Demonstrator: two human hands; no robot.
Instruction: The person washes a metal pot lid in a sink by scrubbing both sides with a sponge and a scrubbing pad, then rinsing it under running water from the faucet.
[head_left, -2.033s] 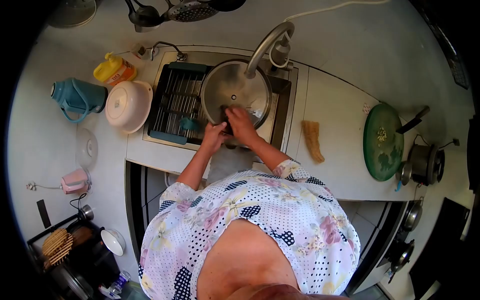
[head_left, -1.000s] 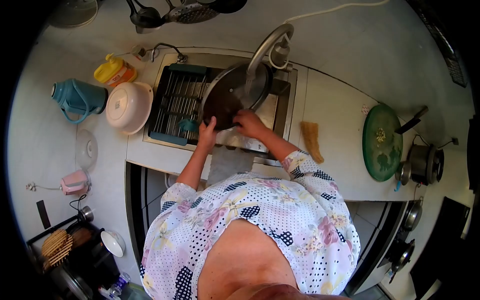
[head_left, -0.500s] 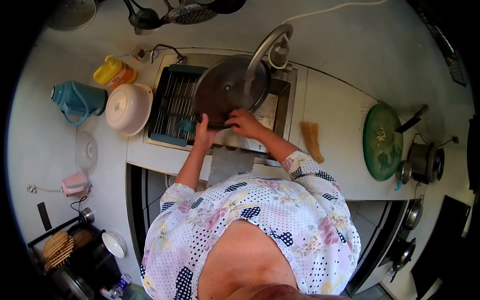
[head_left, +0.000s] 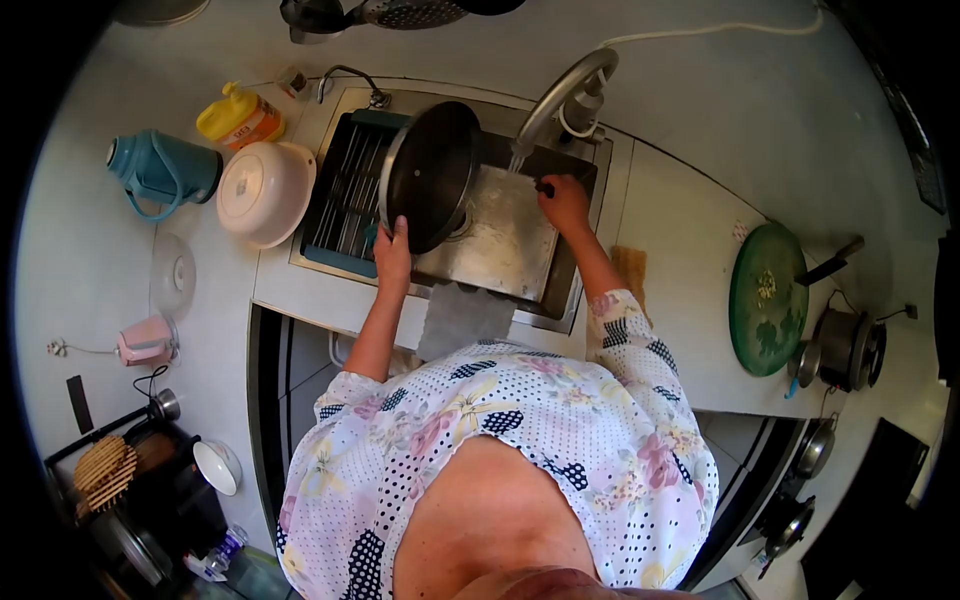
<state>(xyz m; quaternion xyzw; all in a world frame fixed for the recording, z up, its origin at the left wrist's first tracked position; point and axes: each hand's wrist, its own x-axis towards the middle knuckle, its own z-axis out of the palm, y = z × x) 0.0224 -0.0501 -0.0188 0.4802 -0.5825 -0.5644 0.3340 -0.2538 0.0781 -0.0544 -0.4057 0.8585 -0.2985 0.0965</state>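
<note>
A round, dark pot lid [head_left: 432, 175] with a pale metal rim and a small dot at its centre is tilted on edge over the left part of the sink [head_left: 500, 235]. My left hand [head_left: 392, 252] grips its lower rim, thumb on the face toward me. Over the sink's right side, my right hand [head_left: 565, 205] is closed around a small dark piece that I cannot make out. Beside that hand, water runs from the curved faucet [head_left: 550, 95]. Behind the lid, a drying rack [head_left: 345, 200] spans the sink's left end.
Left of the sink stand a pink basin [head_left: 262, 195], a yellow bottle [head_left: 238, 118] and a blue thermos [head_left: 160, 172]. On the right are a brown scrubbing pad [head_left: 630, 275], a green cutting board [head_left: 765, 320] bearing chopped bits and a knife [head_left: 832, 262], and a dark pot [head_left: 845, 345].
The lid has moved left and tipped more upright, out from under the water. My right hand has left it and moved right, near the stream, with the small dark piece.
</note>
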